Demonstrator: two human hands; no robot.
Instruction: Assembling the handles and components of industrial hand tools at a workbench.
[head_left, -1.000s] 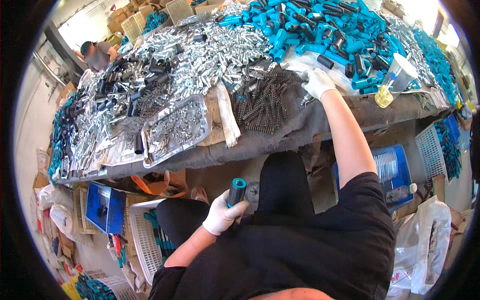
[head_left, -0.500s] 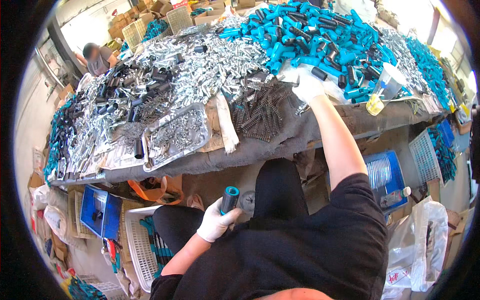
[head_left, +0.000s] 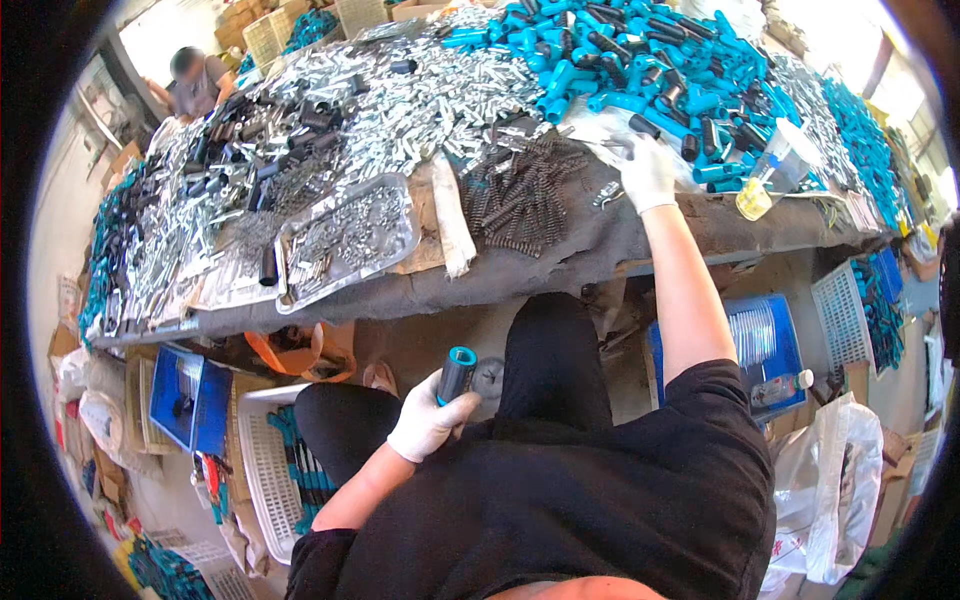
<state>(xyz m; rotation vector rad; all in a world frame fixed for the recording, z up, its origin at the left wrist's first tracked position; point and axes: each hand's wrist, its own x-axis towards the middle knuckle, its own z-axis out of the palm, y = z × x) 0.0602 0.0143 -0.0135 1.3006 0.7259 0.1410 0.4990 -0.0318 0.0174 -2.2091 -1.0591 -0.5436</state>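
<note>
The left hand (head_left: pixel 425 420) is wrapped around one black-and-teal handle (head_left: pixel 457 375), with its hollow teal end facing up, on the near side of the tabletop (head_left: pixel 560 265). The gloved fingers and palm hide the lower portion of the handle. The right hand (head_left: pixel 650 175) is positioned at the tabletop, right of the dark springs (head_left: pixel 520 195). Its fingertips are poorly defined; they appear bent, but whether they pinch a part cannot be told.

The dark springs overlap and cannot be counted individually. The teal parts (head_left: pixel 620 75) are likewise stacked, the upper ones covering those beneath. The right forearm hides part of the blue bin (head_left: pixel 784 325) below the tabletop. The far-left co-worker (head_left: pixel 205 85) is visible only above the heaped parts.

Countable items:
- Hands: two, each in a white glove.
- Black tube (head_left: pixel 644 126), just beyond the right hand: one.
- Small metal part group (head_left: pixel 606 193), just left of the right hand: one; piece count unclear.
- Clear tray (head_left: pixel 386 259), left of the springs: one.
- Clear cup (head_left: pixel 786 150), right of the right hand: one.
</note>
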